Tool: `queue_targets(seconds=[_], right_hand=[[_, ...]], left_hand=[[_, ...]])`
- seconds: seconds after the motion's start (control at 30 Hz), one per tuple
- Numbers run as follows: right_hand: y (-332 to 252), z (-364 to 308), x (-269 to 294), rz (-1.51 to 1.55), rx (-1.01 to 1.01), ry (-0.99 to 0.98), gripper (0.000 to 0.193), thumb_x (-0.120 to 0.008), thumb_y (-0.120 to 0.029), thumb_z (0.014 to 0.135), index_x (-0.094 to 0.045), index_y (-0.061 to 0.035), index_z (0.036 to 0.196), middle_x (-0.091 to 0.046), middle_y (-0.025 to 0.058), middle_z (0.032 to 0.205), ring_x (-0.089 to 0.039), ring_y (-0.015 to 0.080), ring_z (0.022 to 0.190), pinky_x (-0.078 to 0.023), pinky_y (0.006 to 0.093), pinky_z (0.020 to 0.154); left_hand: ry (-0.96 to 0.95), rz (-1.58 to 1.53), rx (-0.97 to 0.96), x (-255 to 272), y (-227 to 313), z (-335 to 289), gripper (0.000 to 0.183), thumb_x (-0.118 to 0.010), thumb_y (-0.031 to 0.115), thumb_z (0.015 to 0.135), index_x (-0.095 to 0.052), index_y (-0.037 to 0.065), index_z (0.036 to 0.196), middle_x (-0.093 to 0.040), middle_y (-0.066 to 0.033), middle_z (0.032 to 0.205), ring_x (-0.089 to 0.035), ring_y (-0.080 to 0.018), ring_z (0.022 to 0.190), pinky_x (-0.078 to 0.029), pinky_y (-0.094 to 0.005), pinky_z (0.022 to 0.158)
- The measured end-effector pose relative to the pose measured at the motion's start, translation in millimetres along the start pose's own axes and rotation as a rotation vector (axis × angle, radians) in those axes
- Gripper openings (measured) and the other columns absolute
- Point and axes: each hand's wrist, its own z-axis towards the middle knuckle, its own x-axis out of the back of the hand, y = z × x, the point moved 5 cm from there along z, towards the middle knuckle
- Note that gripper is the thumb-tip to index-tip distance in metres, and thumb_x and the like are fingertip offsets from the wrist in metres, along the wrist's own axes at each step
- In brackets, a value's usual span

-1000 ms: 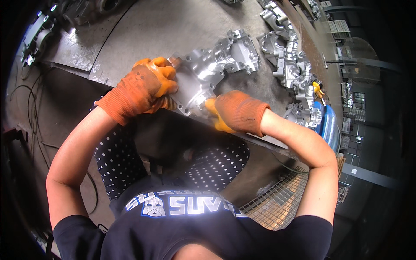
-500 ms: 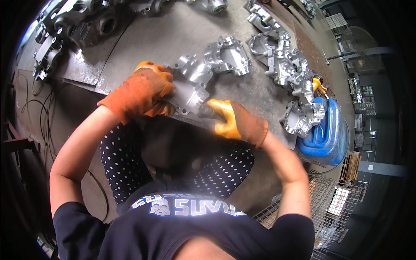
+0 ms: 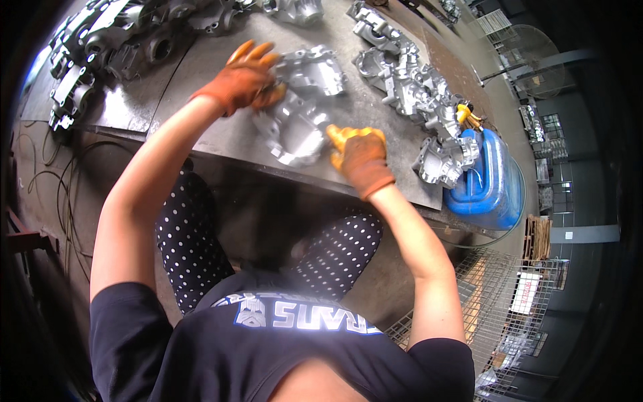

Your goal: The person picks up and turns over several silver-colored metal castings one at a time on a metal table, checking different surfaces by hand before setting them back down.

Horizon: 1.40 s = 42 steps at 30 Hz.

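Two silver metal castings lie close together on the grey metal table [image 3: 221, 137] in front of me. The nearer casting [image 3: 301, 137] is blurred by motion; the farther casting [image 3: 325, 72] sits just beyond it. My left hand [image 3: 248, 82], in an orange work glove, is open with fingers spread, at the left edge of the farther casting. My right hand [image 3: 362, 155], gloved in orange and yellow, is closed beside the right edge of the nearer casting. Its curled fingers hide whatever may be inside them.
A row of silver castings [image 3: 408, 84] runs along the table's right side. Darker castings [image 3: 120, 40] are heaped at the far left. A blue plastic container [image 3: 492, 184] stands at the right corner, near a yellow-handled tool [image 3: 467, 115]. Cables [image 3: 63, 177] hang at left; a wire cage [image 3: 495, 295] is at lower right.
My left hand has lifted off the nearer casting, moved farther away and spread its fingers. The nearer casting has shifted and turned. My right hand has moved up with fingers curled.
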Motion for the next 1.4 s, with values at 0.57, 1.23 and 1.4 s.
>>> queue_targets(seconds=[0.57, 1.23, 1.4], right_hand=[[47.5, 37.9, 20.2, -0.460, 0.187, -0.135, 0.008, -0.060, -0.017, 0.088, -0.065, -0.0163, 0.094, -0.073, 0.0057, 0.088, -0.072, 0.0256, 0.083, -0.050, 0.0410, 0.073], [49.5, -12.9, 25.4, 0.095, 0.062, -0.244, 0.024, -0.064, -0.025, 0.090, -0.066, -0.0035, 0.100, -0.074, 0.0161, 0.091, -0.072, 0.0313, 0.083, -0.051, 0.0454, 0.076], [62.1, -58.6, -23.2, 1.373, -0.638, -0.187, 0.040, -0.061, -0.020, 0.096, -0.056, 0.0016, 0.129, -0.062, 0.0054, 0.092, -0.059, 0.0114, 0.072, -0.047, 0.0266, 0.055]], left_hand=[[-0.023, -0.249, 0.126, 3.9, 130.2, -18.6, 0.057, -0.078, 0.046, 0.072, -0.069, 0.007, 0.112, -0.065, -0.0104, 0.118, -0.051, -0.0311, 0.133, -0.030, -0.0468, 0.120], [0.018, -0.251, 0.319, -5.9, 134.8, -21.0, 0.044, -0.078, 0.048, 0.073, -0.068, 0.014, 0.099, -0.065, -0.0076, 0.102, -0.060, -0.0311, 0.104, -0.046, -0.0473, 0.086], [0.106, -0.329, 0.578, 1.9, 174.5, -17.7, 0.068, -0.079, 0.045, 0.072, -0.059, 0.012, 0.128, -0.061, -0.0091, 0.121, -0.059, -0.0311, 0.109, -0.048, -0.0476, 0.089]])
